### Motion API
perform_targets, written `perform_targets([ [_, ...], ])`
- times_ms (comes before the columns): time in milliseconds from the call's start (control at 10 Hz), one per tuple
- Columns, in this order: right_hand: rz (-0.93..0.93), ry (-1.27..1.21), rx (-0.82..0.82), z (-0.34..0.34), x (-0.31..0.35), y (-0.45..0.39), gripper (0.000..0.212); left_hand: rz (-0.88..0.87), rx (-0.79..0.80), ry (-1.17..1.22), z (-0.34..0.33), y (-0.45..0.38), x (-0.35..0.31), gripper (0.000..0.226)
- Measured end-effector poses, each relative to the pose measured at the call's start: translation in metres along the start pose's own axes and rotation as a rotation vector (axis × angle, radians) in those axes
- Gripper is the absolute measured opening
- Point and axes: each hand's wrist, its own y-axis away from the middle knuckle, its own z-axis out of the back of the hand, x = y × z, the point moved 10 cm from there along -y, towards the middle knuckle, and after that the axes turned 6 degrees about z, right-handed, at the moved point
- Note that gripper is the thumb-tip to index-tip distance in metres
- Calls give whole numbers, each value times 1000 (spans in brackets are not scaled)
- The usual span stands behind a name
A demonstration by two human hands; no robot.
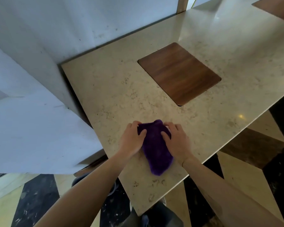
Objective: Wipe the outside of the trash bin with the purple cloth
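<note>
A fuzzy purple cloth [156,149] lies folded on the beige stone top [219,51] of the built-in trash bin, near its front corner. My left hand [132,140] presses on the cloth's left side, fingers curled over its far edge. My right hand [176,141] holds the cloth's right side the same way. Set into the stone top behind the cloth is a brown wooden flap [179,73], lying flush and closed.
A second wooden flap [277,7] shows at the far right corner. A white wall and protruding white panel [36,131] stand close on the left. The stone top's front edge runs diagonally at right above a black, brown and cream patterned floor [255,149].
</note>
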Motion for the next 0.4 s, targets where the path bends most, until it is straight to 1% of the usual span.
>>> perform_targets([
  [100,31,65,17,-2,3,6,37,-55,18,-135,-4,1,-2,34],
  [200,29,88,23,-1,7,10,40,-66,-9,-185,3,2,-2,37],
  [300,29,63,-40,20,20,8,38,-116,-73,-166,25,8,-8,38],
  [400,23,-27,-138,49,38,11,34,-130,-136,-36,52,18,-12,32],
])
